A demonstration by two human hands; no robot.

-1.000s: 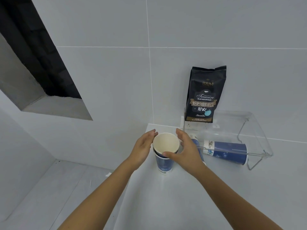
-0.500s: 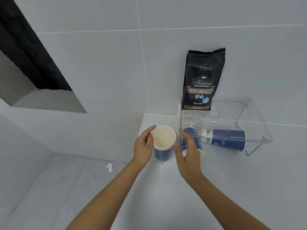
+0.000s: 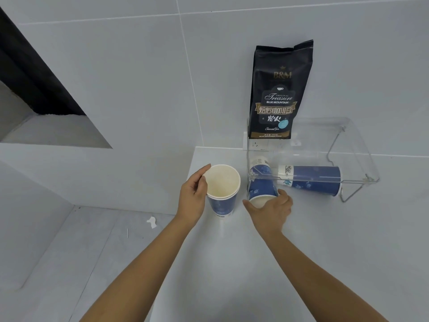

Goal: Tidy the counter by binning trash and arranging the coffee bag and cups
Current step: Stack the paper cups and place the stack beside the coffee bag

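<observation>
Two nested blue paper cups (image 3: pixel 223 194) stand upright near the white counter's left edge. My left hand (image 3: pixel 193 196) holds their left side at the rim. A second blue cup (image 3: pixel 261 182) lies tipped under the clear acrylic shelf (image 3: pixel 325 140), its mouth toward me. My right hand (image 3: pixel 271 209) wraps around that mouth end. A stack of blue cups (image 3: pixel 312 180) lies on its side further right under the shelf. The black coffee bag (image 3: pixel 279 91) stands on the shelf's top, leaning against the wall.
The counter (image 3: pixel 255 263) drops off at its left edge to a grey floor with a white paper scrap (image 3: pixel 152 221). A wall socket (image 3: pixel 255 144) sits behind the shelf. A dark wall recess (image 3: pixel 30 73) is at upper left.
My right hand left the upright cups and moved right onto the mouth of the tipped cup. My left hand stayed on the upright cups' side.
</observation>
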